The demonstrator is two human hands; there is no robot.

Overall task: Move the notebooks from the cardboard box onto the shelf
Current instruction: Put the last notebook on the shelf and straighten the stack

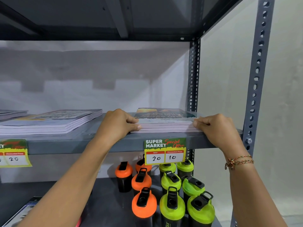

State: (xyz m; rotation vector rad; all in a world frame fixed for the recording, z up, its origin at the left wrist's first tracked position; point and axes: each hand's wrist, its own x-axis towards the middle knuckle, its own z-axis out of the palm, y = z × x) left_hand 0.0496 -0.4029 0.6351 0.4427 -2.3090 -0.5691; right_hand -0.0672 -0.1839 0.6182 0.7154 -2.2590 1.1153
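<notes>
A stack of notebooks with a dark orange-and-teal cover lies flat at the right end of the grey metal shelf. My left hand grips the stack's left edge, thumb on top and fingers against the page edges. At the stack's right front corner my right hand holds it the same way. A second stack of notebooks with a pale cover rests further left on the same shelf. A third notebook pile shows at the far left. The cardboard box is out of view.
Price tags hang on the shelf's front lip. Below, orange-lidded bottles and green-lidded bottles stand on the lower shelf. A slotted upright post borders the right side, with a wall beyond. Another shelf board sits overhead.
</notes>
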